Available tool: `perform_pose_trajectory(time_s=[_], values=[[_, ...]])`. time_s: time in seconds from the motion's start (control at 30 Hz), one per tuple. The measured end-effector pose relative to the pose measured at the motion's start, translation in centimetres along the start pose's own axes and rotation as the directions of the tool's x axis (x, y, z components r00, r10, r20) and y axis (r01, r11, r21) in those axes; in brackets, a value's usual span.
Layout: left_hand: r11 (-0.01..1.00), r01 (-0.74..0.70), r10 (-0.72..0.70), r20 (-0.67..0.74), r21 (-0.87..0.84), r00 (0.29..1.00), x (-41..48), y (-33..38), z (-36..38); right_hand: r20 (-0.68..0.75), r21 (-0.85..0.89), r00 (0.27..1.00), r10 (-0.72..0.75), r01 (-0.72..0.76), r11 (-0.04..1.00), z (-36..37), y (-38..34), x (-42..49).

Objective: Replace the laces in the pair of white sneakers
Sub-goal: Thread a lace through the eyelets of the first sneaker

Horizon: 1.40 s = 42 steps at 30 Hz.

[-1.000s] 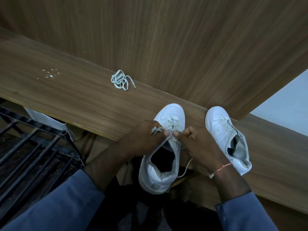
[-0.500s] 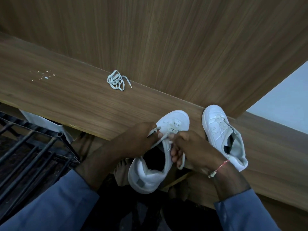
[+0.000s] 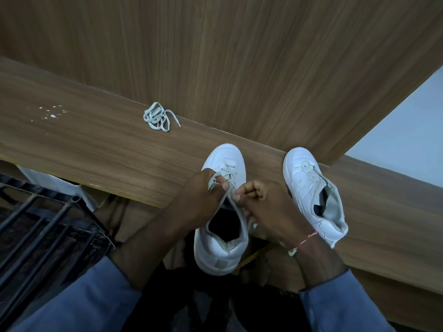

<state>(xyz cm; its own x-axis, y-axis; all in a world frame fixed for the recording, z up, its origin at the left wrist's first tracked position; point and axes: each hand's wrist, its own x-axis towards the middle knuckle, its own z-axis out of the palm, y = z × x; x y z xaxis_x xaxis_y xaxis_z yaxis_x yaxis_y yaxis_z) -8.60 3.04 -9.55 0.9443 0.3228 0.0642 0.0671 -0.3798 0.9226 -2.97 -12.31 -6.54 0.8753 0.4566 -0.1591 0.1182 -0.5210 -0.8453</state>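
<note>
Both your hands, left (image 3: 201, 197) and right (image 3: 266, 207), pinch a lace (image 3: 217, 179) over the near sneaker (image 3: 221, 226); another sneaker (image 3: 304, 185) sits beside.

Surface: you're looking down at a wood-grain ledge (image 3: 72, 144), with white specks (image 3: 51, 113) towards its left end.
Backing: an upright wood-grain panel (image 3: 239, 56) meets its far edge.
Right: a pale plain wall (image 3: 407, 140) past the panel.
Lower left: a black metal bar rack (image 3: 36, 224).
Light: dim, cool.
</note>
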Motion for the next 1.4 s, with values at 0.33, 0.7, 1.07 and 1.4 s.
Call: perform_pose_trajectory(time_s=[0.33,0.7,1.07,1.4], values=[[0.996,0.08,-0.08,0.011,-0.03,0.997,0.1,-0.3,-0.6,-0.045,-0.144,0.999,-0.015,0.008,0.989,0.5,-0.3,0.2],[0.999,0.008,-0.014,-0.148,-0.038,0.989,0.4,-0.2,0.0,-0.052,0.094,0.998,0.026,-0.021,0.995,0.5,0.5,1.0],[0.995,-0.072,0.086,-0.208,0.074,0.974,0.1,0.0,0.8,-0.247,-0.185,0.963,-0.111,0.065,0.981,0.7,0.5,0.5],[0.983,0.043,-0.044,-0.002,-0.179,0.999,0.5,-0.7,-0.4,-0.19,-0.107,0.972,-0.141,0.122,0.987,1.3,1.2,0.6]])
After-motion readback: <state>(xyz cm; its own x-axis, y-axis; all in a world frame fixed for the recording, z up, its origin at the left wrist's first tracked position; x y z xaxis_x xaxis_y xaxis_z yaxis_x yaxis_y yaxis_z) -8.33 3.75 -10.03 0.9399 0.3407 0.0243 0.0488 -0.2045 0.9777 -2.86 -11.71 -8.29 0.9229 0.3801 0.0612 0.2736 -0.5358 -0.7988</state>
